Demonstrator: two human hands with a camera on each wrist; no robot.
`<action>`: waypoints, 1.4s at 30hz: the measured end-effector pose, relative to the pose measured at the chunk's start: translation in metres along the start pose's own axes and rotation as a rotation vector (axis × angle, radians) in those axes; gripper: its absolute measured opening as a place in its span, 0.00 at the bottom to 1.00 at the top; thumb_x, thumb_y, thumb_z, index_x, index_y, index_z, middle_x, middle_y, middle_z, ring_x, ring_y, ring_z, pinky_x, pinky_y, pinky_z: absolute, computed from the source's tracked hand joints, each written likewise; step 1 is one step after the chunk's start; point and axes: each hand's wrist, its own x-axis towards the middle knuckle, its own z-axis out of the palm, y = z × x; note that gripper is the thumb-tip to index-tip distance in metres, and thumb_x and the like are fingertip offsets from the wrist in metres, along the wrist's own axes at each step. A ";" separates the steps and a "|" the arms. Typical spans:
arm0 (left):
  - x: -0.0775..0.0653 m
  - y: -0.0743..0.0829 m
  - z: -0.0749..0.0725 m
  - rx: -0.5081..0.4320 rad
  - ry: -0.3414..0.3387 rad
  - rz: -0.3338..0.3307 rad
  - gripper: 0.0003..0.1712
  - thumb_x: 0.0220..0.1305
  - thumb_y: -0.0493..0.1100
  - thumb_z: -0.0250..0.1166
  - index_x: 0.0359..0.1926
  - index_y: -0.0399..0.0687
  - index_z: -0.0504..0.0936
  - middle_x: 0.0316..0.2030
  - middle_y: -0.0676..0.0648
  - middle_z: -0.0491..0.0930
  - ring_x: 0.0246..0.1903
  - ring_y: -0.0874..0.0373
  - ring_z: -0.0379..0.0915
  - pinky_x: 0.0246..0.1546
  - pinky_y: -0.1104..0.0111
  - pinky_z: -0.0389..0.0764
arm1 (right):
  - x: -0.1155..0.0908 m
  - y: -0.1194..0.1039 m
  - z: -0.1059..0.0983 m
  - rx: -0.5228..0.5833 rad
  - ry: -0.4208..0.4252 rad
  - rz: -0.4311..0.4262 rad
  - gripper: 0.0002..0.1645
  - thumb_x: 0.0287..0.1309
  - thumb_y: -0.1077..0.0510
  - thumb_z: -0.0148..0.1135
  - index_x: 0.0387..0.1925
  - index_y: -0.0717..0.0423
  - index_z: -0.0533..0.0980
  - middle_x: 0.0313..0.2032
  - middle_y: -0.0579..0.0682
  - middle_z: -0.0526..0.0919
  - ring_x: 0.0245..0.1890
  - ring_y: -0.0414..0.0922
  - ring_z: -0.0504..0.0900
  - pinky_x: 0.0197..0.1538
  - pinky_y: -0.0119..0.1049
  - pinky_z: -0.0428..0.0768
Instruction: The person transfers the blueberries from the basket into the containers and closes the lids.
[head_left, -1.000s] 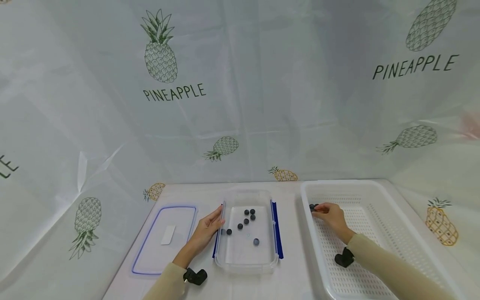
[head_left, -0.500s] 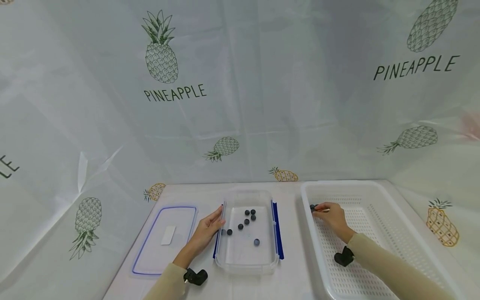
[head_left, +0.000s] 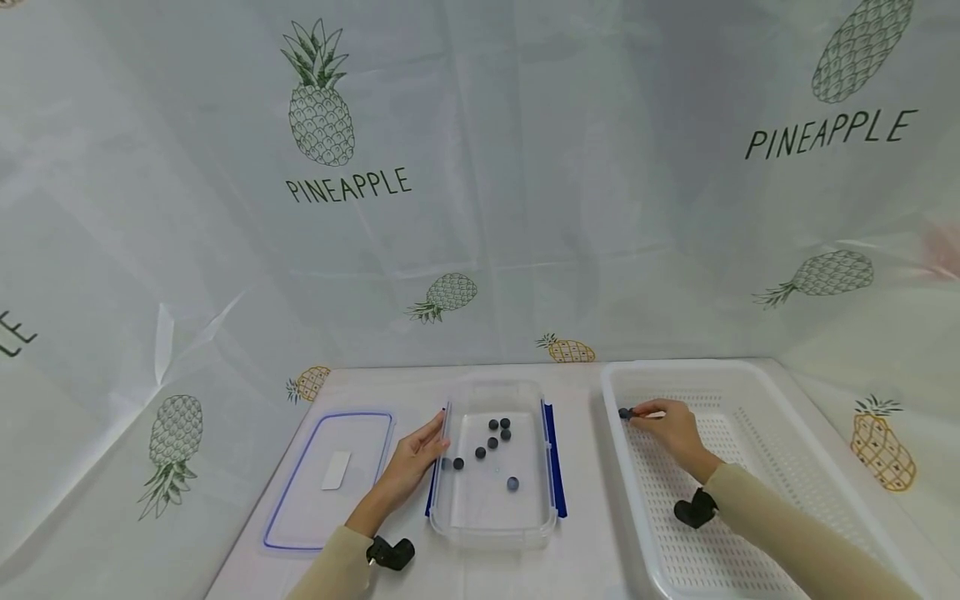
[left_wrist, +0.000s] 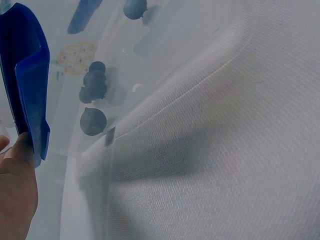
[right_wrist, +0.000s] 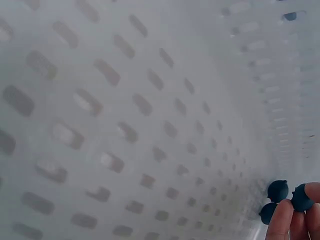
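A clear plastic food container with blue side latches stands on the table, several blueberries spread over its floor. My left hand grips its left side, thumb at the rim. In the left wrist view that hand touches the lower end of a blue latch. Over in the white basket, my right hand is near the far left corner. The right wrist view shows it pinching a blueberry between thumb and fingers. Two others, an upper blueberry and a lower blueberry, lie right beside the fingertips.
Left of the container lies a clear lid with a blue seal and a white label. The basket has high, slotted walls and fills the table's right side. A pineapple-print sheet hangs behind the table.
My right hand and forearm have shifted slightly to the right by the basket's left wall, uncovering more of the blueberries there. The left hand and the container have stayed put.
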 end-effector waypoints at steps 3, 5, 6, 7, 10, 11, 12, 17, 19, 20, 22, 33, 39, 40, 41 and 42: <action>-0.001 0.000 0.000 0.001 -0.005 0.005 0.34 0.65 0.45 0.58 0.69 0.49 0.57 0.68 0.52 0.53 0.65 0.60 0.51 0.59 0.76 0.60 | -0.002 -0.007 -0.005 0.012 -0.006 -0.006 0.16 0.50 0.58 0.67 0.38 0.65 0.80 0.43 0.62 0.79 0.37 0.50 0.78 0.30 0.33 0.76; -0.001 0.000 0.000 -0.003 -0.008 0.009 0.34 0.65 0.44 0.57 0.69 0.48 0.56 0.68 0.51 0.53 0.65 0.60 0.51 0.59 0.76 0.60 | -0.004 -0.011 -0.008 0.033 -0.021 -0.005 0.16 0.52 0.57 0.66 0.39 0.66 0.79 0.44 0.62 0.78 0.40 0.52 0.77 0.33 0.35 0.77; -0.001 0.001 0.000 -0.003 -0.010 0.010 0.34 0.65 0.44 0.57 0.69 0.48 0.56 0.68 0.51 0.53 0.65 0.60 0.51 0.59 0.76 0.60 | -0.005 -0.013 -0.010 0.037 -0.030 -0.009 0.17 0.52 0.57 0.65 0.40 0.66 0.79 0.45 0.63 0.78 0.41 0.52 0.76 0.35 0.35 0.77; -0.001 0.001 0.000 -0.003 -0.012 0.012 0.34 0.65 0.44 0.57 0.69 0.48 0.56 0.68 0.51 0.53 0.65 0.60 0.51 0.59 0.76 0.60 | -0.006 -0.014 -0.011 0.040 -0.032 -0.007 0.17 0.53 0.57 0.65 0.41 0.66 0.79 0.45 0.63 0.78 0.42 0.53 0.76 0.35 0.36 0.77; -0.001 0.001 0.000 -0.004 -0.007 0.009 0.34 0.65 0.45 0.58 0.69 0.48 0.57 0.68 0.51 0.53 0.65 0.60 0.52 0.58 0.76 0.60 | -0.007 -0.017 -0.015 0.066 -0.039 0.001 0.18 0.53 0.56 0.65 0.42 0.66 0.78 0.46 0.62 0.77 0.44 0.55 0.76 0.39 0.39 0.78; -0.001 0.001 0.000 -0.006 -0.007 0.007 0.34 0.65 0.45 0.58 0.69 0.48 0.57 0.68 0.51 0.53 0.65 0.60 0.52 0.58 0.76 0.60 | -0.008 -0.018 -0.017 0.072 -0.042 0.001 0.19 0.53 0.56 0.65 0.43 0.66 0.78 0.46 0.62 0.77 0.44 0.55 0.76 0.40 0.40 0.78; -0.001 0.002 0.001 -0.006 -0.007 0.005 0.34 0.65 0.45 0.57 0.69 0.48 0.57 0.68 0.51 0.53 0.65 0.61 0.52 0.58 0.76 0.60 | -0.008 -0.019 -0.018 0.076 -0.041 0.001 0.19 0.53 0.55 0.65 0.43 0.66 0.78 0.46 0.62 0.77 0.44 0.55 0.76 0.40 0.41 0.78; 0.000 0.003 0.000 -0.010 -0.017 0.001 0.33 0.66 0.42 0.55 0.69 0.46 0.55 0.69 0.50 0.51 0.66 0.59 0.50 0.58 0.77 0.60 | -0.010 -0.028 -0.023 0.110 -0.054 -0.002 0.20 0.54 0.54 0.65 0.43 0.66 0.77 0.46 0.62 0.77 0.43 0.51 0.76 0.43 0.46 0.78; 0.000 0.005 0.001 -0.014 -0.023 0.000 0.33 0.67 0.40 0.55 0.69 0.44 0.53 0.69 0.49 0.50 0.66 0.58 0.49 0.58 0.77 0.59 | -0.010 -0.032 -0.025 0.116 -0.057 0.002 0.21 0.54 0.54 0.65 0.43 0.66 0.77 0.46 0.62 0.77 0.41 0.49 0.78 0.44 0.47 0.77; 0.000 0.007 0.001 -0.022 -0.020 -0.006 0.33 0.67 0.40 0.55 0.69 0.44 0.53 0.69 0.49 0.51 0.66 0.58 0.49 0.58 0.78 0.59 | -0.011 -0.035 -0.026 0.119 -0.059 0.007 0.21 0.53 0.53 0.65 0.43 0.66 0.77 0.46 0.62 0.77 0.41 0.48 0.78 0.45 0.48 0.77; -0.002 0.011 0.002 -0.028 -0.021 -0.005 0.33 0.67 0.39 0.54 0.69 0.42 0.53 0.69 0.48 0.50 0.66 0.57 0.49 0.58 0.78 0.59 | -0.011 -0.039 -0.028 0.123 -0.060 0.007 0.21 0.53 0.53 0.65 0.43 0.66 0.77 0.47 0.62 0.77 0.39 0.46 0.78 0.45 0.47 0.77; -0.006 0.017 0.005 -0.027 -0.014 0.003 0.33 0.66 0.40 0.55 0.69 0.42 0.54 0.68 0.47 0.51 0.66 0.56 0.49 0.59 0.76 0.59 | -0.017 -0.060 -0.037 0.183 -0.075 -0.026 0.22 0.53 0.52 0.66 0.43 0.66 0.77 0.47 0.60 0.77 0.39 0.41 0.78 0.45 0.42 0.77; -0.003 0.012 0.003 -0.023 -0.010 -0.010 0.33 0.66 0.40 0.55 0.69 0.43 0.54 0.68 0.48 0.51 0.66 0.57 0.50 0.58 0.77 0.60 | -0.018 -0.070 -0.038 0.204 -0.080 -0.058 0.23 0.52 0.51 0.66 0.43 0.65 0.77 0.45 0.60 0.79 0.39 0.38 0.77 0.41 0.35 0.78; -0.002 0.010 0.002 -0.022 -0.009 -0.012 0.33 0.66 0.40 0.55 0.69 0.44 0.54 0.68 0.49 0.52 0.66 0.57 0.51 0.58 0.77 0.60 | -0.018 -0.072 -0.038 0.212 -0.083 -0.062 0.23 0.52 0.51 0.66 0.43 0.65 0.77 0.45 0.60 0.79 0.39 0.38 0.77 0.41 0.34 0.78; -0.002 0.008 0.002 -0.021 -0.008 -0.012 0.33 0.66 0.40 0.55 0.69 0.44 0.55 0.68 0.49 0.52 0.66 0.58 0.51 0.58 0.77 0.60 | -0.018 -0.073 -0.038 0.215 -0.083 -0.065 0.23 0.52 0.52 0.66 0.43 0.65 0.77 0.45 0.59 0.79 0.40 0.38 0.77 0.40 0.33 0.79; -0.002 0.006 0.001 -0.021 -0.007 -0.009 0.33 0.66 0.40 0.56 0.69 0.45 0.55 0.68 0.49 0.53 0.65 0.58 0.51 0.58 0.77 0.60 | -0.018 -0.075 -0.038 0.224 -0.086 -0.064 0.22 0.52 0.52 0.66 0.43 0.66 0.77 0.45 0.60 0.79 0.40 0.37 0.77 0.40 0.33 0.79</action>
